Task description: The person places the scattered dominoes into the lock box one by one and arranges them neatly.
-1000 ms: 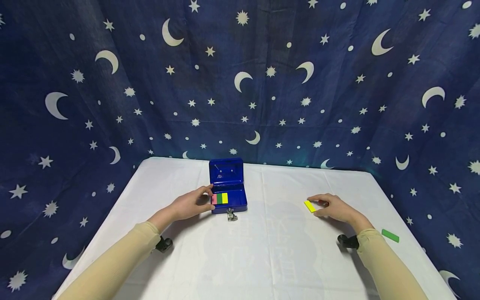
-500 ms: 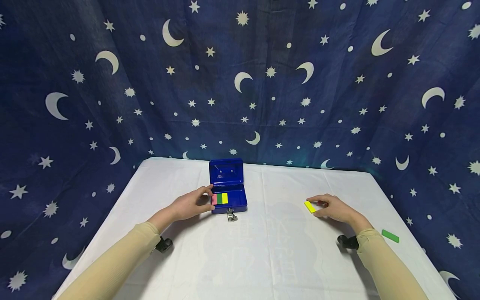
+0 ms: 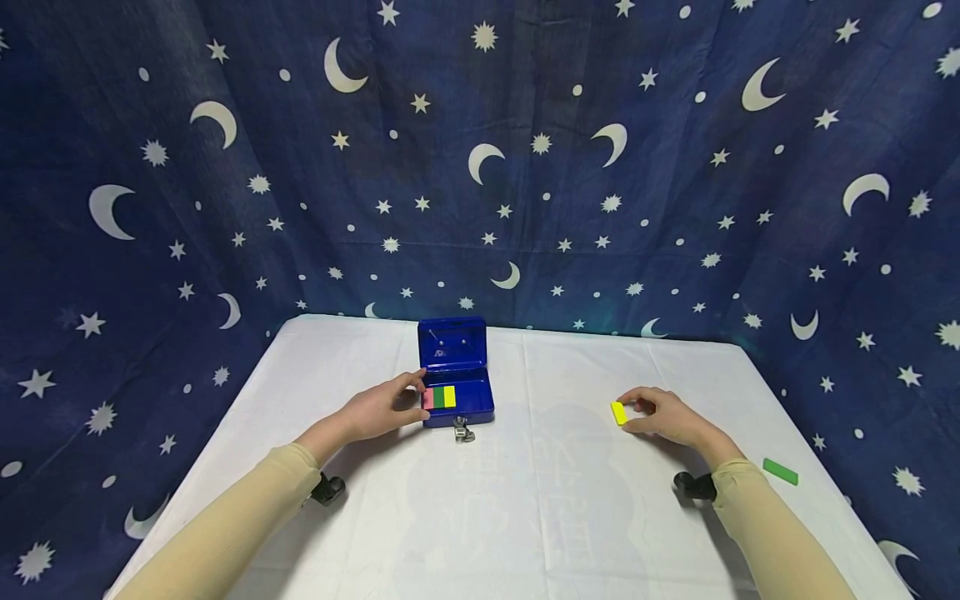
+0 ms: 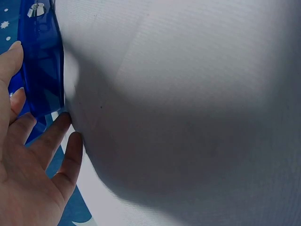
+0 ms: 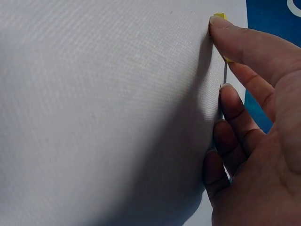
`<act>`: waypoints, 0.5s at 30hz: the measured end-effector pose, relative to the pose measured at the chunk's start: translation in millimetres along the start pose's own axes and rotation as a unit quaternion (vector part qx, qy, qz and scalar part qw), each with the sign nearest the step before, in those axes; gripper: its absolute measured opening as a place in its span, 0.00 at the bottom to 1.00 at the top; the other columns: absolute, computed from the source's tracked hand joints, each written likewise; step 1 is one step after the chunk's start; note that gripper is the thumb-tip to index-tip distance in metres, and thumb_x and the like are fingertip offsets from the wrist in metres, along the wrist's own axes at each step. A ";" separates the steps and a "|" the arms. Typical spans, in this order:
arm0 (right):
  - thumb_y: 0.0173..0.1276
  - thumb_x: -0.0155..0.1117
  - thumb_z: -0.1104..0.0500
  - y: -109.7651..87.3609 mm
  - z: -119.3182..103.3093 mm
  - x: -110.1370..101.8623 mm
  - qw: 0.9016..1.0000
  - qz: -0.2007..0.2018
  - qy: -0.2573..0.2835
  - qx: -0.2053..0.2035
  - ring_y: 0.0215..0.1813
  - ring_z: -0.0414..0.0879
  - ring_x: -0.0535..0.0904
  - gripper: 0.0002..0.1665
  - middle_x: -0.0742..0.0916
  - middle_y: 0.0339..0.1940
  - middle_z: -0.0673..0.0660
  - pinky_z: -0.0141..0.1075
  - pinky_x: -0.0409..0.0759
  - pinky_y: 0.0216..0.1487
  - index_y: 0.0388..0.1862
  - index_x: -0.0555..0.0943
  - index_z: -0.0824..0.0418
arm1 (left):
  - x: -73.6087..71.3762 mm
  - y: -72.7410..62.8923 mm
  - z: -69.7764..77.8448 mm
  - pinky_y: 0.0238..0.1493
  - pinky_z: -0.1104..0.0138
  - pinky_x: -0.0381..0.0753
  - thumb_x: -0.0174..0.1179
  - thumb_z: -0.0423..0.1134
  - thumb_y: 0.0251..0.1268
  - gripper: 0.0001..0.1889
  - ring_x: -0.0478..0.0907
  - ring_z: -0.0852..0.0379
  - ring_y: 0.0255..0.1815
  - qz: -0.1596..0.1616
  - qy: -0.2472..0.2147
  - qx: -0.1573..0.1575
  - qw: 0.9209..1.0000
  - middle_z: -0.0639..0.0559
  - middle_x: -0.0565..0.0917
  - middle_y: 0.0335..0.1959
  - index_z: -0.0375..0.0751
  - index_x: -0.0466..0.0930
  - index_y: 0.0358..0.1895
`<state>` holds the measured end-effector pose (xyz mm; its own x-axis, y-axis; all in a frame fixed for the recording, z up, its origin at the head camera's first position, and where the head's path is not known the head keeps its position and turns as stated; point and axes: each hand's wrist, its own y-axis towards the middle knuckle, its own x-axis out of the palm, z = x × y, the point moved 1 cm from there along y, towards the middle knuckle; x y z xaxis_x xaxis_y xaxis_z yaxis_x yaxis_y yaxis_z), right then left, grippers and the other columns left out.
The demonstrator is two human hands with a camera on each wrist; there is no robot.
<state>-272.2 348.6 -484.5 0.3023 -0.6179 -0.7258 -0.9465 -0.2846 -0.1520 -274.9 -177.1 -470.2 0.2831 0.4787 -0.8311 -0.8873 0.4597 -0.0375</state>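
Observation:
A small blue metal cash box [image 3: 472,390] stands on the table with its lid [image 3: 452,343] raised. In its left part a pink block [image 3: 428,398], a dark green block [image 3: 438,397] and a yellow block [image 3: 450,396] lie side by side. My left hand [image 3: 378,408] rests against the box's left end, thumb near the front corner, index finger by the hinge; the left wrist view shows the fingers fairly straight and spread. To the right, my right hand [image 3: 670,417] pinches another flat yellow block [image 3: 618,413] between thumb and fingers; in the right wrist view the fingers mostly hide this block [image 5: 219,16].
A metal latch [image 3: 462,430] hangs at the box's front. A green block [image 3: 781,472] lies near the table's right edge, beyond the right wrist. White cloth covers the table [image 3: 540,500], and a dark blue curtain [image 3: 525,225] with moons and stars surrounds it.
The fingers of my right hand have drawn in slightly on the yellow block, which has turned and shifted a little to the right. The left hand and box look unchanged.

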 end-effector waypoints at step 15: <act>0.64 0.76 0.51 -2.0 1.5 1.2 1.000 0.007 0.003 0.019 0.52 0.53 0.70 0.32 0.79 0.50 0.58 0.47 0.72 0.53 0.64 0.79 0.59 | 0.2 -0.5 0.0 0.66 0.44 0.69 0.62 0.63 0.68 0.24 0.69 0.46 0.73 -0.001 0.003 -0.001 1.000 0.55 0.62 0.80 0.54 0.73 0.57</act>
<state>-270.1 349.5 -486.1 0.2888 -0.6269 -0.7236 -0.9545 -0.2468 -0.1671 -274.4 -177.3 -470.4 0.2828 0.4731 -0.8344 -0.8874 0.4592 -0.0404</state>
